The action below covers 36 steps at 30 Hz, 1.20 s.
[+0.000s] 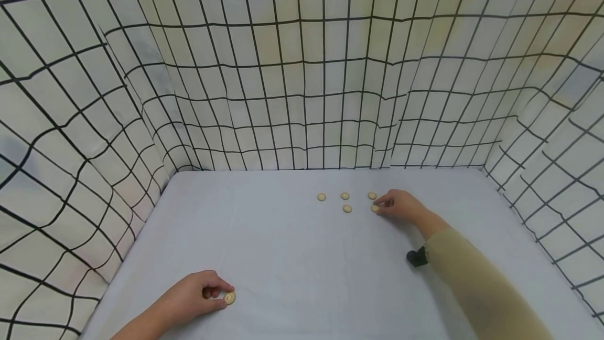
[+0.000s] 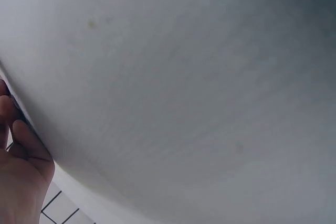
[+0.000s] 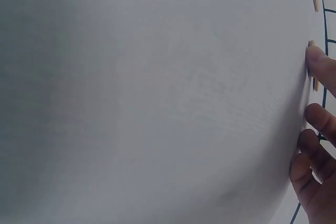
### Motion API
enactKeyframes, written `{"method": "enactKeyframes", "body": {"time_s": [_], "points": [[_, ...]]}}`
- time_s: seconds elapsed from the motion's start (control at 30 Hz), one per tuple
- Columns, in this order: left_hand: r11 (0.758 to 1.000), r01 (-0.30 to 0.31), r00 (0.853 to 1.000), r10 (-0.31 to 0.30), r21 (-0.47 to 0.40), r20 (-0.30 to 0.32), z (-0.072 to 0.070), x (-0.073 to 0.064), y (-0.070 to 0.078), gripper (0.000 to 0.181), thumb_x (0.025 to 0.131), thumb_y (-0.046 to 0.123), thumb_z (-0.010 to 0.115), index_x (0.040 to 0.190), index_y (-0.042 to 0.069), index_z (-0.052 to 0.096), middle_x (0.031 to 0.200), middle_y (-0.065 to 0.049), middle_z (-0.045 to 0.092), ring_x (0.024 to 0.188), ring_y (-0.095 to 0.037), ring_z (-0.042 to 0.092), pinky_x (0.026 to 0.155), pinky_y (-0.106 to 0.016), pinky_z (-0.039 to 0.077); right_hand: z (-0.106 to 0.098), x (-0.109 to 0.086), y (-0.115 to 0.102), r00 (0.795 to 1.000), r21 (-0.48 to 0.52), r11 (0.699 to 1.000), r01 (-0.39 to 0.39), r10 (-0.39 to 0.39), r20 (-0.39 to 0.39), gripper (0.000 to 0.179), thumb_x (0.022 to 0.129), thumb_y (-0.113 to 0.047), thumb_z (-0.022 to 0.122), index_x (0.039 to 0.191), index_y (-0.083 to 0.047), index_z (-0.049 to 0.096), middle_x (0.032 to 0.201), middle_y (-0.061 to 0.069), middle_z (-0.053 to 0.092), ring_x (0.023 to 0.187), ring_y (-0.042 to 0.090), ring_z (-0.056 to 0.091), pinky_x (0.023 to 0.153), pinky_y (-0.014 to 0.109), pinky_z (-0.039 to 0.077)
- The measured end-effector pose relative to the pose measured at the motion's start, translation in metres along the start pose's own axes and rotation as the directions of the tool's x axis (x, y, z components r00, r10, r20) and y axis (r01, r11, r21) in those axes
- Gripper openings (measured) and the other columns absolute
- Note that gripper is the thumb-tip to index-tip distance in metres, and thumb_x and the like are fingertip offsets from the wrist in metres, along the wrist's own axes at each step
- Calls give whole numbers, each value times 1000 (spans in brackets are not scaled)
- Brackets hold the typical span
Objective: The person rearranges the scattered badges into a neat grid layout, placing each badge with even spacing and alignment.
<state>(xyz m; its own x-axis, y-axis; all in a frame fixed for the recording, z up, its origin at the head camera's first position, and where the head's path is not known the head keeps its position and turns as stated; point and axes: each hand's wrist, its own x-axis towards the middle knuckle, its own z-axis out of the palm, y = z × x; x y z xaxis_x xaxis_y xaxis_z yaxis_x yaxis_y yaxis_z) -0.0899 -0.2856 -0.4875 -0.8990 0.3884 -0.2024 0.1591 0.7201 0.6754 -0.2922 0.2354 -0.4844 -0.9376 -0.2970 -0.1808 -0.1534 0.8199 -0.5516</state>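
Note:
At the near left of the table, my left hand (image 1: 193,298) pinches a small round wooden disc (image 1: 229,298) with dark marks between thumb and index finger. In the left wrist view, only part of the left hand (image 2: 26,171) shows at the edge, and its disc is out of sight. Far off to the right, my right hand (image 1: 398,206) holds another pale disc (image 1: 375,208) by its edge, close to the tabletop. Just behind that one lies a further disc (image 1: 372,195). The right wrist view catches the right thumb and fingers (image 3: 321,169) at the frame's edge.
Three more discs lie left of the right hand: one at the row's left end (image 1: 321,197), one at the back (image 1: 345,195) and one nearer (image 1: 347,209). White cloth covers the table (image 1: 292,256). Black-gridded white walls (image 1: 311,77) enclose its back and sides.

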Motion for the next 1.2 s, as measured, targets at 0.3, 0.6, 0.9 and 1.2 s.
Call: {"method": "enactKeyframes", "body": {"time_s": [0.3,0.6,0.9,1.2], "points": [[999,-18,1000,18,33,11,-3,5,2,20,82,33,81,100,24,77,74,10,51,68,-1,45,58,-24,38,-2,1,4,1000,7,1000,-7,7,-8,29,88,-25,75,115,-15,75,103,4,62,92,22,53,78,38,43],[996,-18,1000,18,88,-1,-3,6,5,19,84,35,79,100,24,77,66,15,47,62,2,42,56,-23,36,-1,4,6,1000,11,1000,-7,7,-6,30,88,-26,76,116,-14,75,103,4,62,93,23,53,80,39,44],[994,64,997,-60,88,-46,-3,21,19,19,84,43,77,98,28,76,62,11,49,58,-2,42,59,-24,38,3,6,7,1000,16,1000,-14,14,-8,30,87,-28,77,115,-15,75,104,4,63,94,22,54,81,39,45],[991,58,995,-47,124,-92,-1,80,40,12,86,38,78,96,31,76,62,8,49,58,-6,42,58,-27,37,3,5,6,1000,26,999,-29,29,7,31,87,-26,77,116,-15,74,104,3,61,95,22,54,82,39,45]]}}
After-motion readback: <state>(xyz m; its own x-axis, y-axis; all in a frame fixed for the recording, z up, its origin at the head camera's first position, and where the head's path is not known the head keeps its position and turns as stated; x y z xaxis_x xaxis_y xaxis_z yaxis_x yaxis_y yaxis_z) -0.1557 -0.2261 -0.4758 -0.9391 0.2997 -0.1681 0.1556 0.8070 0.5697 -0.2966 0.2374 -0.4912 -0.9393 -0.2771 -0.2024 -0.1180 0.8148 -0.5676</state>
